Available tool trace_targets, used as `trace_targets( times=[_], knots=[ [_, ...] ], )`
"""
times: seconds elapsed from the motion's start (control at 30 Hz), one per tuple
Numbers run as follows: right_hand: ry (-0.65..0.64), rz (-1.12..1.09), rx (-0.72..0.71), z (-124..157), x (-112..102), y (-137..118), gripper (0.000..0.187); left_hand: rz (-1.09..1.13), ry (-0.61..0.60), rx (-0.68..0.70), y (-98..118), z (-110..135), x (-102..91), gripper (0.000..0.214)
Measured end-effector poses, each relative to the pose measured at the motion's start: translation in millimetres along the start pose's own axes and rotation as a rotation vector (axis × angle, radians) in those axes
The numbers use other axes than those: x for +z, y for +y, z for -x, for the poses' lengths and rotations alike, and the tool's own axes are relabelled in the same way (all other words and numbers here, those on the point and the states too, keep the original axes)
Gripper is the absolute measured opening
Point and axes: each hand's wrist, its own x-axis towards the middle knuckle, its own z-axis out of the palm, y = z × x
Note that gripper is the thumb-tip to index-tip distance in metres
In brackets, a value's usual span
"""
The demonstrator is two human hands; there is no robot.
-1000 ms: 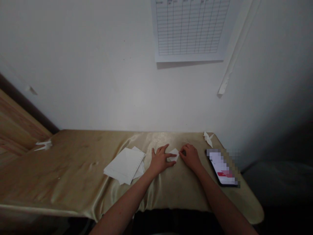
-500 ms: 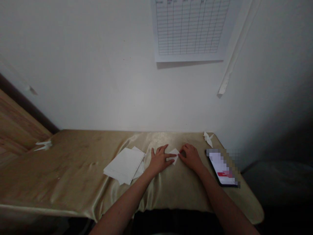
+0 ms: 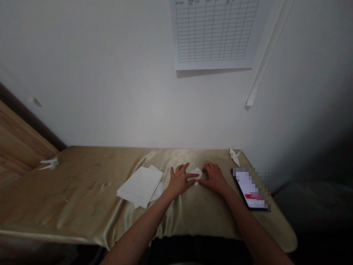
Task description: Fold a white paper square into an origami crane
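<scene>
A small folded piece of white paper (image 3: 198,171) lies on the table between my hands, a pale diamond partly covered by fingers. My left hand (image 3: 180,180) is open, its fingers spread; the index finger and thumb reach over the paper and press it down. From the other side comes my right hand (image 3: 215,177), its thumb stretched to the paper's lower part, close to the left thumb tip. Its index finger bends at the paper's right edge, apart from the thumb. Left of my left hand sits a stack of white paper sheets (image 3: 140,184).
A gold satin cloth (image 3: 82,191) covers the table. At right lies a phone (image 3: 249,191) with its screen lit, partly blurred out. Behind it is a folded paper crane (image 3: 234,156); another white folded paper (image 3: 50,163) sits far left. A printed chart (image 3: 212,33) hangs on the wall.
My right thumb has moved down and left along the paper, away from the index finger it was near. My left hand has stayed almost still.
</scene>
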Motion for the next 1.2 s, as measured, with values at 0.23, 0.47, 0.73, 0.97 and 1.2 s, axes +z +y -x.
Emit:
trace_targets(
  times=[0.23,0.47,0.73,0.97,1.2],
  knots=[
    [0.007,0.022,-0.016,0,3,-1,0.055,-0.001,-0.019,-0.012,2,0,-3.1,0.032],
    [0.009,0.017,-0.007,3,3,-3,0.063,-0.011,-0.014,-0.014,2,0,-1.9,0.032],
    [-0.008,-0.011,0.014,-2,4,8,0.021,-0.023,0.001,-0.002,1,1,0.7,0.033],
    [0.015,-0.007,0.039,-3,6,4,0.022,-0.014,0.006,-0.015,3,0,-1.6,0.035],
    [0.011,0.004,0.044,-5,4,0,0.031,0.017,-0.006,-0.028,3,-1,-3.3,0.031]
  ],
)
